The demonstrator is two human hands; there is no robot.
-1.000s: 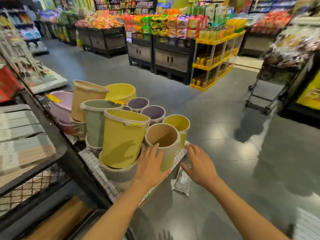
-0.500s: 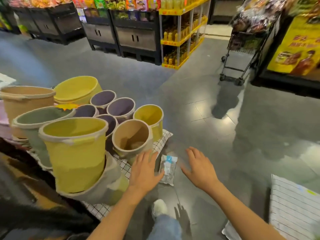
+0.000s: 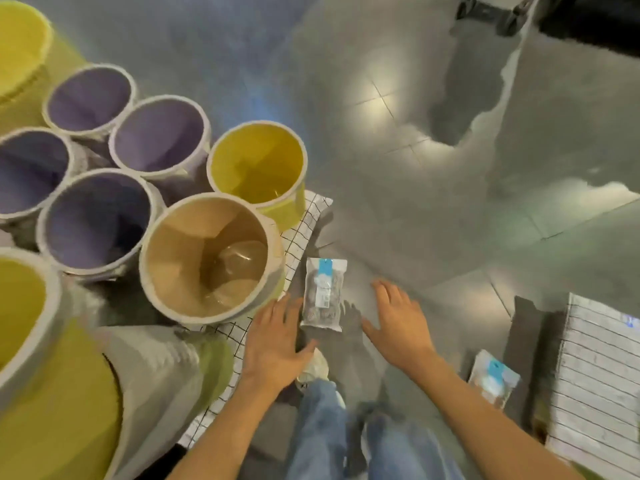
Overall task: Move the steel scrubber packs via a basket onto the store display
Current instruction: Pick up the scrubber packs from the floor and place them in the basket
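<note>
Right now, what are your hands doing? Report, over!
Left hand, right hand open, empty. Scrubber pack on floor between them. Second pack farther right. Tan bin close on left.

No text can be read; the blue label (image 3: pixel 326 267) on the scrubber pack (image 3: pixel 322 299) is too blurred.
</note>
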